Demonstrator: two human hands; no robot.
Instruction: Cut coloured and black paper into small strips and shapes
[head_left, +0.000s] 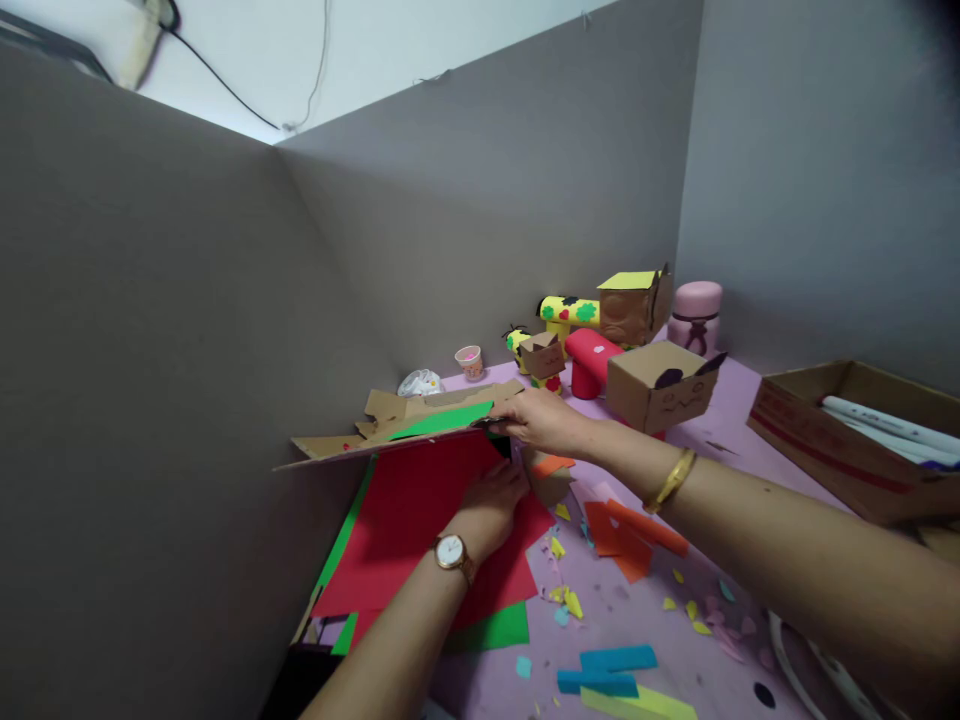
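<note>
Basically, cardboard raised over red sheet

Your right grip (541,420), coming in from the right with a gold bracelet (673,480), is closed on the near right corner of the cardboard (386,428). That piece sits tilted above the red sheet (416,520), with a green strip (448,420) along its upper side. Something dark shows by those fingertips; can't tell what.

Your left grip (487,505), watch (450,552) on the wrist, lies palm down on the red sheet, fingers loosely extended toward the space under the cardboard, not closed round anything. Green paper (495,628) sticks out below the red sheet, at its near and left edges.

Just right of your left grip, orange pieces (622,540) and small scraps lie on the lilac surface (600,612). Blue strips (619,658) and a yellow strip (645,704) are nearer you.

Behind your right forearm: a box (651,388) with a drawn face, beside a red tube (589,365). Pink bottle (697,312) behind that. Far right, an open carton (825,460) holds pens (892,425). Cup (471,364) near the back wall.
</note>
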